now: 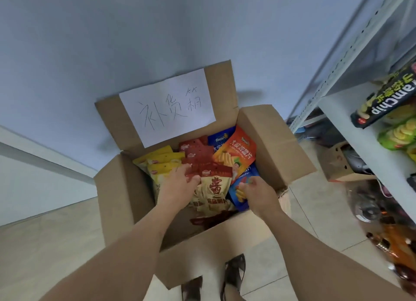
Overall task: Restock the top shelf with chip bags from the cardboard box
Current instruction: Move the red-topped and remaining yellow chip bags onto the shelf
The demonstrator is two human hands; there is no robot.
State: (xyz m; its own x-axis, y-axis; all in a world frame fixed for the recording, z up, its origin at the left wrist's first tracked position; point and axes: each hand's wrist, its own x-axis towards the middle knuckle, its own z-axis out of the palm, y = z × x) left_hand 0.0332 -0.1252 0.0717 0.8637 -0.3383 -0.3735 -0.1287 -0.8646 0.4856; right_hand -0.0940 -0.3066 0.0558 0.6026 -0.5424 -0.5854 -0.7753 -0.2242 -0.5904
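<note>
An open cardboard box stands on the floor below me, full of snack bags. Yellow bags lie at its left, red and cream bags in the middle, an orange chip bag and a blue chip bag at the right. My left hand reaches into the box, its fingers curled on the top of a red and cream bag. Over the blue bag, my right hand has its fingers pinched on the bag's upper edge. A white metal shelf stands at the right.
A paper sheet with handwriting is taped to the box's back flap. The shelf carries a black chip bag and green bags. A small cardboard box and dark clutter lie under the shelf. My sandalled feet stand close to the box.
</note>
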